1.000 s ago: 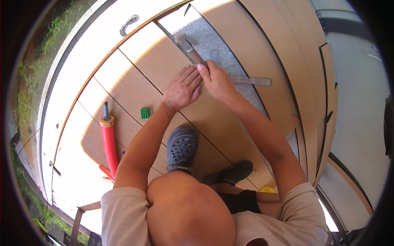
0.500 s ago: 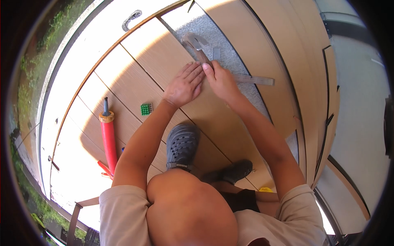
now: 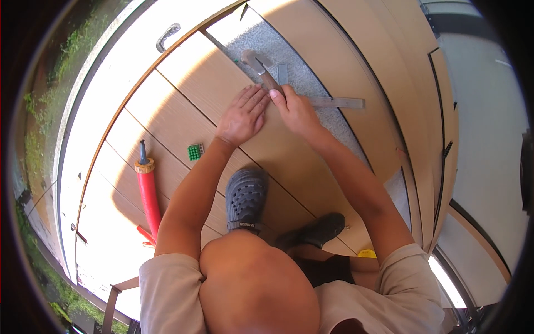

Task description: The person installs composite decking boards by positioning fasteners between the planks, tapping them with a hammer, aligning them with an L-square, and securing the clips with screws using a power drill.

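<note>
My right hand (image 3: 297,114) is closed round the handle of a claw hammer (image 3: 271,82). The hammer's metal head points away from me, over the grey strip between the planks. My left hand (image 3: 242,115) lies flat on a tan floor plank (image 3: 222,83), fingers stretched toward the plank's edge by the hammer handle. Right of my right hand, a flat metal bar (image 3: 339,103) lies across the grey strip and onto the neighbouring plank; its near end is hidden by the hand. A small grey rectangular piece (image 3: 282,72) sits beside the hammer.
At left lie a red caulking gun (image 3: 147,189) and a small block of green plastic pieces (image 3: 195,151). My shoe (image 3: 247,197) rests on the planks between my arms. Loose long boards (image 3: 411,83) are on the right. A yellow item (image 3: 366,253) shows near my right arm.
The hammer head has tilted and turned in my right hand, showing its claw from another angle. My left hand stays flat on the plank. The whole view has shifted slightly.
</note>
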Demonstrator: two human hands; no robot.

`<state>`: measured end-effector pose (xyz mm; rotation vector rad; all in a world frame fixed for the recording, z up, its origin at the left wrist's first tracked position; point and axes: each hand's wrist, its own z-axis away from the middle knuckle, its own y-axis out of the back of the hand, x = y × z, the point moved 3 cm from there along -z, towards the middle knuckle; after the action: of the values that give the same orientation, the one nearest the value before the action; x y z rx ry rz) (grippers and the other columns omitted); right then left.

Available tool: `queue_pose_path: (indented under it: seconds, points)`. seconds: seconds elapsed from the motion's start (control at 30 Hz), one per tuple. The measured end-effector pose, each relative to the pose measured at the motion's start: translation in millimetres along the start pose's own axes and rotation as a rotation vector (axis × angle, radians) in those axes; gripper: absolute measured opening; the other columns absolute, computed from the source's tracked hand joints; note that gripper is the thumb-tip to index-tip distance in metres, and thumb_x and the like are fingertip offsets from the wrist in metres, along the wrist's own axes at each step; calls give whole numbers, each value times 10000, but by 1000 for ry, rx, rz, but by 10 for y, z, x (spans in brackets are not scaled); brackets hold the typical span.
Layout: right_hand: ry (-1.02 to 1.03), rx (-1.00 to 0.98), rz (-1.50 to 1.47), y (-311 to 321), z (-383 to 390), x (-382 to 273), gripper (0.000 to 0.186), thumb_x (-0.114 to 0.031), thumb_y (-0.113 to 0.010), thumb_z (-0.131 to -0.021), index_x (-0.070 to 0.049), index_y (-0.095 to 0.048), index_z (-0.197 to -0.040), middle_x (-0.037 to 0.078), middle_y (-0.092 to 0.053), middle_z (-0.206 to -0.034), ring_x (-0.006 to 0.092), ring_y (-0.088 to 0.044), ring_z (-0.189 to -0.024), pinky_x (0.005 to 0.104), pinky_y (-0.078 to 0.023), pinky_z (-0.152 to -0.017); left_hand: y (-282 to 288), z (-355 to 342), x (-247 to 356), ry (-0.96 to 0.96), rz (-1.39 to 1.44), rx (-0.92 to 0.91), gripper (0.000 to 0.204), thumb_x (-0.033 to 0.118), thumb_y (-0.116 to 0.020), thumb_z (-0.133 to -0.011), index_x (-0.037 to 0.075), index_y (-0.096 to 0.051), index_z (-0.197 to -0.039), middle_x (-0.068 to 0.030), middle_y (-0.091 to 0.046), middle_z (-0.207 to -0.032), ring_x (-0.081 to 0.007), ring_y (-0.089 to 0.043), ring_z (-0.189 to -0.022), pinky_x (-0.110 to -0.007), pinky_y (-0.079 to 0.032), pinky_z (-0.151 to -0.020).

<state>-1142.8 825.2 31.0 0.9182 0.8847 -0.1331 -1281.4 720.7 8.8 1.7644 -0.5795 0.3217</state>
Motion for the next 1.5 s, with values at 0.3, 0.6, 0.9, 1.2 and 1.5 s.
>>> queue_pose_path:
  seconds: [0.3, 0.6, 0.9, 1.2, 1.5]
  points:
    - [-314, 323, -425, 329, 1362, 373, 316, -318, -539, -1036, -3, -561, -1041, 151, -623, -751, 238, -630, -680, 401, -478, -615, -167, -582, 325, 108, 47, 28, 419, 177, -728, -865, 36, -649, -1252, -122, -671, -1179, -322, -612, -1163, -452, -466, -1048]
    - [-382, 711, -380, 196, 2230, 881, 382, -435, -457, -1071, -71, -540, -1149, -6, -550, -807, 78, -458, -575, 241, -386, -489, -590, -1003, 482, -133, -2, -187, 181, 131, -701, -825, 55, -592, -948, -124, -606, -899, -330, -648, -872, -417, -562, -753]
    - [-361, 522, -582, 379, 2182, 444, 363, -447, -417, -1077, -97, -505, -1033, -5, -518, -740, 96, -471, -571, 270, -407, -526, 927, -1424, -449, 308, 511, -329, 165, 8, -630, -942, 15, -665, -1104, -97, -721, -1006, -238, -685, -965, -367, -514, -896]
    - [-359, 462, -548, -299, 2161, 699, 332, -378, -453, -1082, -61, -542, -1040, -15, -523, -718, 72, -481, -574, 254, -403, -528, 1054, -1395, -1213, 454, 374, -232, 263, 264, -763, -915, 25, -652, -917, -49, -678, -852, -138, -620, -843, -312, -501, -808]
    - [-424, 257, -598, -244, 2111, 520, 309, -350, -543, -1050, -48, -569, -1108, 69, -577, -766, 159, -550, -680, 343, -455, -632, 1166, -1177, -1314, 449, 393, 3, 220, 205, -718, -930, 15, -629, -999, -83, -717, -929, -176, -690, -904, -329, -542, -860]
